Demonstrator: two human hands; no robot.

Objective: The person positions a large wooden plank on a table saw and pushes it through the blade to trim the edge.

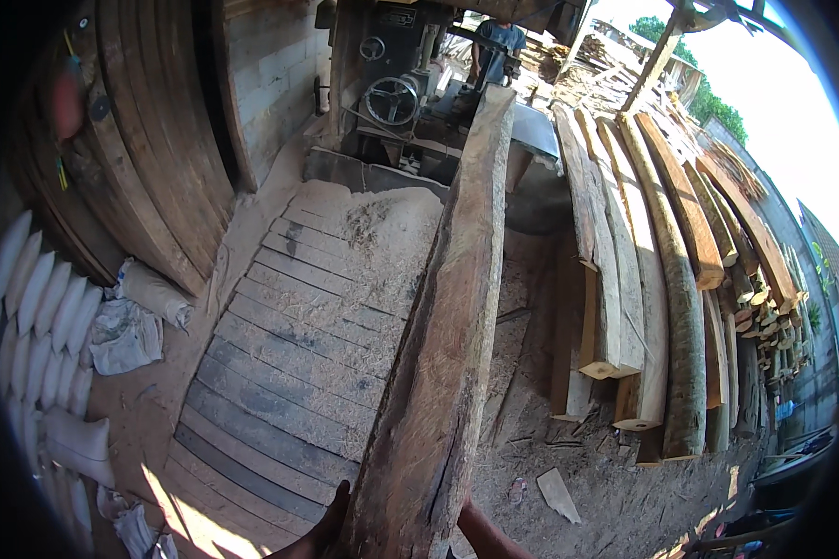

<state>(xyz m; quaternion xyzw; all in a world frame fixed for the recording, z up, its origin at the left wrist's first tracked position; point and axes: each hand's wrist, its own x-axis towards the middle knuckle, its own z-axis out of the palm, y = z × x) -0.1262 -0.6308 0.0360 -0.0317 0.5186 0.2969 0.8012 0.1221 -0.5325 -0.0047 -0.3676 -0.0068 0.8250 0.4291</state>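
A long, rough-sawn wooden beam (452,354) runs from right in front of me to the woodworking machine (396,79) at the far side. Its far end rests at the machine's table, by a shiny metal plate (536,130). My left hand (331,526) grips the near end on its left side, with the fingertips showing along the edge. On the opposite side, my right hand (475,526) holds the same end; its fingers are mostly hidden under and behind the wood. Two handwheels (391,101) show on the machine's front.
Behind the machine stands another person (502,39). Stacked beams and logs (657,270) lie to the right. Slatted floor boards (280,345) strewn with sawdust spread left of the beam. Filled white sacks (51,307) and leaning planks (149,140) line the left side. A wood offcut (557,496) lies near right.
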